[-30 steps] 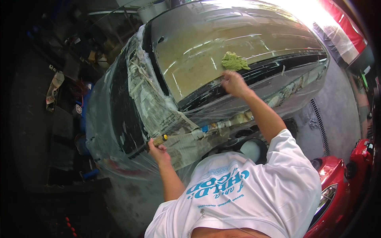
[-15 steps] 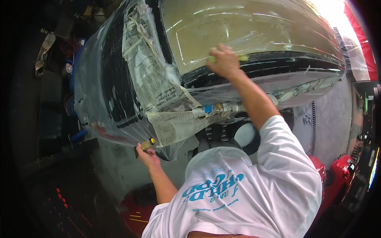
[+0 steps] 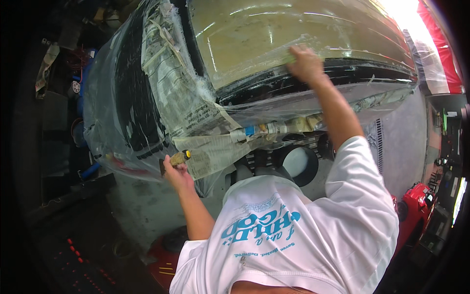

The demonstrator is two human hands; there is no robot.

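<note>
A car under clear plastic film fills the far side, its wet tan roof panel [image 3: 254, 36] bordered by a black edge strip [image 3: 352, 71]. My right hand [image 3: 307, 64] presses a yellow-green pad [image 3: 291, 59] onto the panel just above this strip; fingers hide most of the pad. Wet streaks and foam lie around it. Lower left, beside the film, my left hand [image 3: 179, 175] is closed round a short tool [image 3: 179, 158] with a worn tan handle and a yellow-and-black end. A dark flat part shows beyond my fingers; its exact kind is unclear.
Newspaper masking [image 3: 188, 110] runs down the car's left part and along its near side. A dark bucket [image 3: 299, 166] with pale liquid stands near my legs. Red toy-like or real car bodies [image 3: 416, 203] show at the right. Dark clutter lines the left.
My right hand has slid right and slightly up along the panel edge with the pad. The left hand, still holding the tool, sits a little higher and farther left in the view.
</note>
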